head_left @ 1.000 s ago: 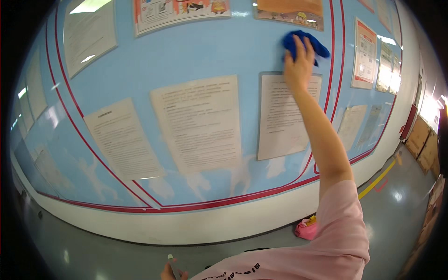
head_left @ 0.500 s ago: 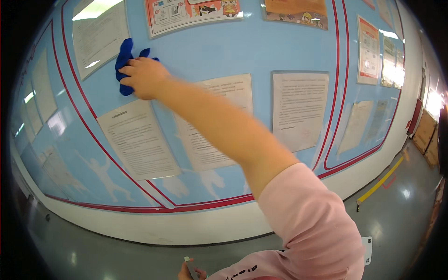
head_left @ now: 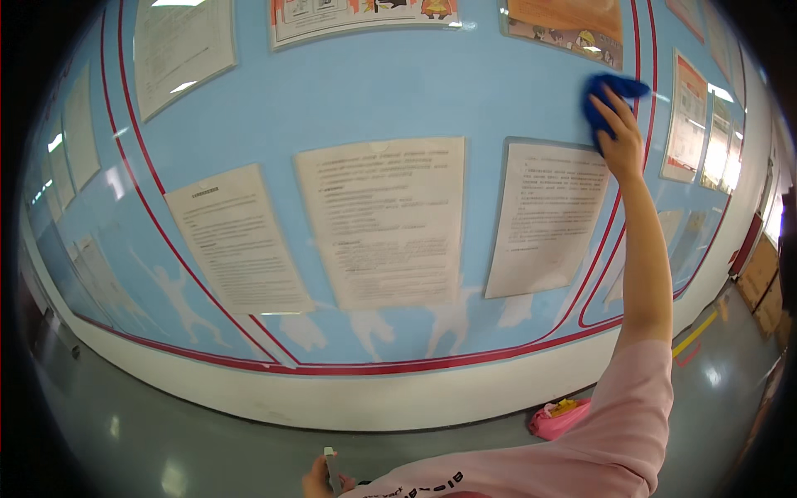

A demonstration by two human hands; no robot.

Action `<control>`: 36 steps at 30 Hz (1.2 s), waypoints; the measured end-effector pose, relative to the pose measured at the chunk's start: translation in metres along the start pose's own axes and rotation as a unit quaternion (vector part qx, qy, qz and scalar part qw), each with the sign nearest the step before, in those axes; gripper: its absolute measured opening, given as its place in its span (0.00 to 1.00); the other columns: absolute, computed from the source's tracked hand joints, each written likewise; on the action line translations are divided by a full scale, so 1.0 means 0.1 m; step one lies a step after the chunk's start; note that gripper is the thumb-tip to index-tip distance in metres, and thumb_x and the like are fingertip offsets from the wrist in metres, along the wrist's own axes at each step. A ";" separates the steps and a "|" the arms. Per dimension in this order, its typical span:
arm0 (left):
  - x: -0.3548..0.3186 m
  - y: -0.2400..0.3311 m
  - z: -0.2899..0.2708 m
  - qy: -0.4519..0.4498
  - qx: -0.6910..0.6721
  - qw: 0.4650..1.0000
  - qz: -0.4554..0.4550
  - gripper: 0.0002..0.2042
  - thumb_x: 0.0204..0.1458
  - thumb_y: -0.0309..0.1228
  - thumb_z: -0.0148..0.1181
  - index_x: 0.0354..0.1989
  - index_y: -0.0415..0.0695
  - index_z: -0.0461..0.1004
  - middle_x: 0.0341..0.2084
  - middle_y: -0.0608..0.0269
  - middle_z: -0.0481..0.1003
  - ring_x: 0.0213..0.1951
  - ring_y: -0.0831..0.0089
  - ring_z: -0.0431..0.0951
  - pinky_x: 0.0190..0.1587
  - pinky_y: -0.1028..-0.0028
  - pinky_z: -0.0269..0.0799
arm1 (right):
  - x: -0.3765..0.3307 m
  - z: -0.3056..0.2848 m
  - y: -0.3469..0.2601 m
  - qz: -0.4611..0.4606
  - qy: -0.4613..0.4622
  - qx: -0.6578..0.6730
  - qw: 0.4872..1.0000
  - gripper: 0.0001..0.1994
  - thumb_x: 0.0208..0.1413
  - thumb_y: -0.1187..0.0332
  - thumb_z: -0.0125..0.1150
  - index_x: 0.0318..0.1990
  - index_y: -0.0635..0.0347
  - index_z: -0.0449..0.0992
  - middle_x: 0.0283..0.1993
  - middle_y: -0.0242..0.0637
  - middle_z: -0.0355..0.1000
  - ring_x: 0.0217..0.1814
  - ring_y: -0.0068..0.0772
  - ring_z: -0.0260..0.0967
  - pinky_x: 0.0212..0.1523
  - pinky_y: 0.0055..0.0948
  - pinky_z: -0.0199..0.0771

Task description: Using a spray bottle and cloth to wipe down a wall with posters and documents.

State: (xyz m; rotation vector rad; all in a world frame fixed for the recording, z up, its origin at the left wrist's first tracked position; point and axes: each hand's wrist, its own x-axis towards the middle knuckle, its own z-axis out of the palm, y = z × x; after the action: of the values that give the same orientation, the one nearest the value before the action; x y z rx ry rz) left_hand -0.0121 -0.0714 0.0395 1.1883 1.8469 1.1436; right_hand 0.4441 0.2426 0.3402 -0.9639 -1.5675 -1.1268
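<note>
High on the right part of a light-blue notice board (head_left: 374, 91), my right hand (head_left: 623, 137) presses a dark-blue cloth (head_left: 596, 104) flat against the surface. The fingers spread over the cloth, just under an orange poster (head_left: 569, 21) and above a sheathed printed sheet (head_left: 544, 220). My right arm is stretched far up and out. Low at the bottom edge, my left hand (head_left: 315, 480) is closed around a slim grey object with a pale end (head_left: 333, 469); its kind I cannot make out, since most of it is hidden.
More printed sheets (head_left: 386, 224) in clear covers hang across the board, between red border lines. On the floor by the wall sits a pink bag or basin (head_left: 558, 422) with something yellow in it. Brown boxes (head_left: 757, 274) and a yellow floor strip (head_left: 696, 332) are at the right.
My right hand has swept the blue cloth across the board from the left side to the right. The left hand still grips the grey object, and the pink item has come into view.
</note>
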 end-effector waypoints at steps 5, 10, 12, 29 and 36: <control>0.18 -0.07 0.03 -0.072 0.075 0.993 0.050 0.11 0.44 0.29 0.54 0.34 0.36 0.67 0.14 0.63 0.66 0.21 0.75 0.65 0.23 0.72 0.62 | -0.69 -0.09 0.48 0.143 0.024 -0.045 0.988 0.26 0.42 0.78 0.48 0.53 0.49 0.69 0.60 0.35 0.59 0.61 0.39 0.57 0.58 0.32 0.58; 0.23 0.08 0.02 -0.081 0.027 0.996 0.029 0.11 0.44 0.30 0.55 0.34 0.36 0.67 0.15 0.64 0.66 0.21 0.76 0.65 0.23 0.73 0.62 | -0.54 -0.19 0.02 0.113 0.006 0.012 0.993 0.24 0.40 0.78 0.50 0.50 0.50 0.70 0.58 0.34 0.61 0.60 0.38 0.56 0.59 0.31 0.57; 0.27 0.02 0.00 -0.074 0.013 0.997 0.028 0.12 0.44 0.30 0.55 0.35 0.36 0.67 0.15 0.65 0.66 0.20 0.76 0.64 0.22 0.74 0.61 | -0.31 -0.13 -0.44 0.061 -0.004 0.041 0.997 0.25 0.39 0.78 0.52 0.51 0.50 0.70 0.59 0.34 0.59 0.61 0.38 0.56 0.58 0.32 0.57; 0.47 -0.68 0.00 -0.105 0.021 0.992 0.060 0.26 0.34 0.22 0.61 0.47 0.45 0.65 0.14 0.67 0.70 0.19 0.82 0.70 0.23 0.79 0.64 | -0.96 0.60 -2.02 0.032 0.018 0.019 0.999 0.26 0.37 0.67 0.56 0.51 0.56 0.68 0.58 0.40 0.60 0.53 0.43 0.61 0.57 0.46 0.51; 0.45 -0.54 0.11 -0.104 0.054 0.990 0.081 0.26 0.33 0.21 0.61 0.47 0.44 0.65 0.14 0.67 0.70 0.19 0.82 0.69 0.23 0.80 0.63 | -2.92 0.64 -2.33 0.095 -0.243 0.122 0.958 0.28 0.36 0.67 0.58 0.52 0.49 0.68 0.55 0.35 0.63 0.55 0.37 0.59 0.58 0.45 0.51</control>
State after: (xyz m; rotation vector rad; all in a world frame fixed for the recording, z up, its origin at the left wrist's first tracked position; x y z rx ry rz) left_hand -0.0390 -0.0376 -0.0169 1.4839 1.6958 0.9727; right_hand 0.2808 0.2216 -0.0011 -1.2510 -1.8994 -0.5665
